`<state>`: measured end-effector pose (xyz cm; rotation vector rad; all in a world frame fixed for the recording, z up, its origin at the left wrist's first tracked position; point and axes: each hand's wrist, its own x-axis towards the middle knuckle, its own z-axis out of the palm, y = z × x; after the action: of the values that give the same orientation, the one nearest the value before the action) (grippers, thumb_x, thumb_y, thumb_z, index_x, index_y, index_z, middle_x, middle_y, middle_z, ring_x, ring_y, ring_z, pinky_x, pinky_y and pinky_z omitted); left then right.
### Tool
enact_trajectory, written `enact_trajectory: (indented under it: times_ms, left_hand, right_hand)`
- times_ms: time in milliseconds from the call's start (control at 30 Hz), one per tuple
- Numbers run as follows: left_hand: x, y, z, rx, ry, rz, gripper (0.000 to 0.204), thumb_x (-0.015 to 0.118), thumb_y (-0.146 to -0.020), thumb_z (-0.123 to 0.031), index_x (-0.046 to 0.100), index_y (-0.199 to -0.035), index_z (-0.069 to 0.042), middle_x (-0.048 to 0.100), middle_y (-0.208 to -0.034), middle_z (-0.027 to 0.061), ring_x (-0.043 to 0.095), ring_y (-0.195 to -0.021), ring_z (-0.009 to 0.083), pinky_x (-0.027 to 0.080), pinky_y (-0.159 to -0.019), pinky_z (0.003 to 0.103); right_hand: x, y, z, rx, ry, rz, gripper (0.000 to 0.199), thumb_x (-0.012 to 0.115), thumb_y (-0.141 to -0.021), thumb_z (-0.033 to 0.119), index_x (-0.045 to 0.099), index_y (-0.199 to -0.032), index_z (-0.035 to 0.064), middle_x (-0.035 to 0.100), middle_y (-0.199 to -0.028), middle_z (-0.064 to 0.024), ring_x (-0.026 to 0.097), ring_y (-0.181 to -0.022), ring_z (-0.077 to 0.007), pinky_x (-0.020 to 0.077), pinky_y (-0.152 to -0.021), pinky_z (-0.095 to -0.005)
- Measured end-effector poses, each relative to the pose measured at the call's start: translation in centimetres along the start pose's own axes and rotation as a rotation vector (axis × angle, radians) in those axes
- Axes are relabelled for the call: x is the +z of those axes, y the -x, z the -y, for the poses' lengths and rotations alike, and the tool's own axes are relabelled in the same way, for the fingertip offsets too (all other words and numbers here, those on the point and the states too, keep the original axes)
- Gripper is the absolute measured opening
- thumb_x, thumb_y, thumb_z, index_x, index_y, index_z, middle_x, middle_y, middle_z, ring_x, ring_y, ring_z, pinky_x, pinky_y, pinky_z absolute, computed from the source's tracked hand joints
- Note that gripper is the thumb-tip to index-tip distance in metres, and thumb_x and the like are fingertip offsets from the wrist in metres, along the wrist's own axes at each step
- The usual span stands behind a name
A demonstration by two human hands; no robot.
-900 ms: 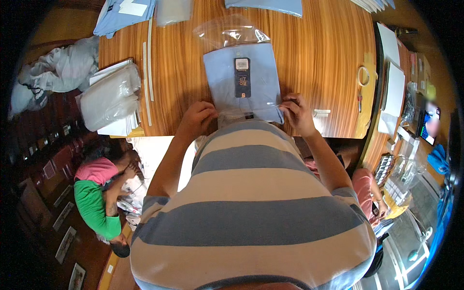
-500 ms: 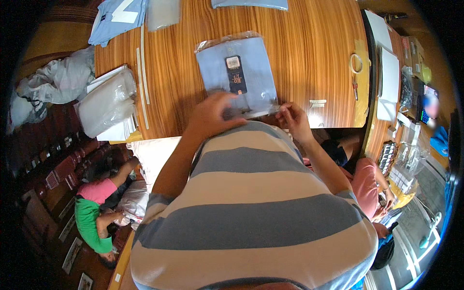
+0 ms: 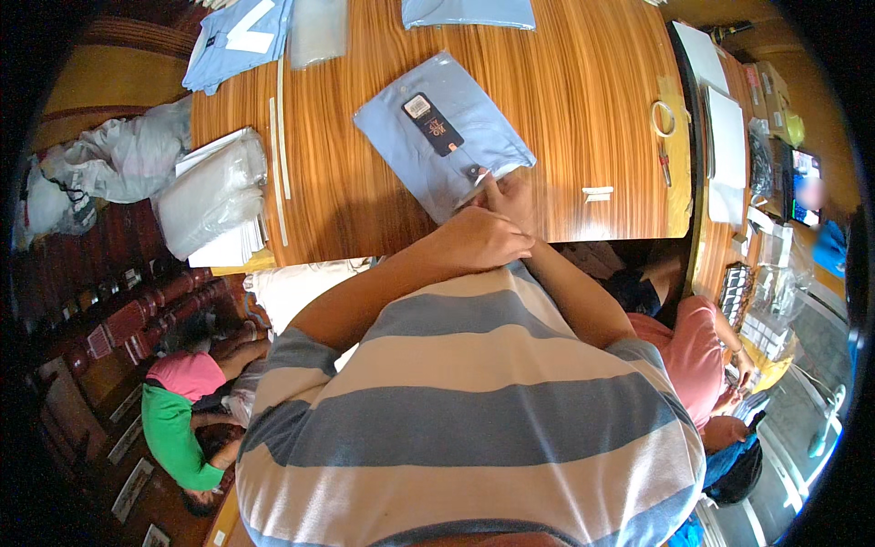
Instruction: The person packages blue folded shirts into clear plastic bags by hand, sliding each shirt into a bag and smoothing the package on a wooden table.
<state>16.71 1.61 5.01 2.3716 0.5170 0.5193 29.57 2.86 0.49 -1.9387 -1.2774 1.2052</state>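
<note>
1. From my remote seat I see the folded blue shirt lying flat on the wooden worktop, already inside its clear plastic bag, with a dark hang tag showing on top. It sits tilted, near the worktop's near edge.

2. My left hand lies curled over the bag's near corner, fingers bent and pressing down on the open end; I cannot tell whether they pinch the film or only rest on it.

3. My right hand is mostly hidden behind the left; one finger presses the bag's edge beside the tag's lower end. How far the other fingers are closed I cannot tell.

4. I judge the bagging done and the closing of the flap in hand; the seal does not look finished.

5. Left over: more folded blue shirts at the far edge, unbagged as far as I can tell, and a stack of empty clear bags at my left.
</note>
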Motion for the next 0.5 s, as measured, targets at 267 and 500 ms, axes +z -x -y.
enact_trajectory:
  times_ms: [267,500]
  left_hand:
    - [-3.8,8.7,3.5,-0.242,-0.365,0.054,0.084,0.077,-0.082,-0.049,0.051,-0.154,-0.015,0.044,-0.161,0.0088,0.04,-0.15,0.0312,0.029,-0.121,0.057]
    - [4.9,15.1,4.6,-0.035,-0.449,-0.125,0.044,0.061,-0.097,-0.026,0.064,-0.14,-0.017,0.052,-0.159,0.0018,0.044,-0.15,0.0255,0.032,-0.124,0.053]
  right_hand:
    - [0.0,0.1,-0.8,0.204,-0.518,0.145,0.047,0.058,-0.108,0.041,0.07,-0.096,-0.0031,0.07,-0.071,-0.0115,0.07,-0.058,-0.022,0.0541,-0.049,-0.0342]
    - [-2.2,7.9,-9.1,0.119,-0.29,0.366,0.025,0.057,-0.109,0.019,0.066,-0.098,-0.0005,0.074,-0.09,-0.0105,0.07,-0.077,-0.0161,0.0573,-0.066,-0.0304]
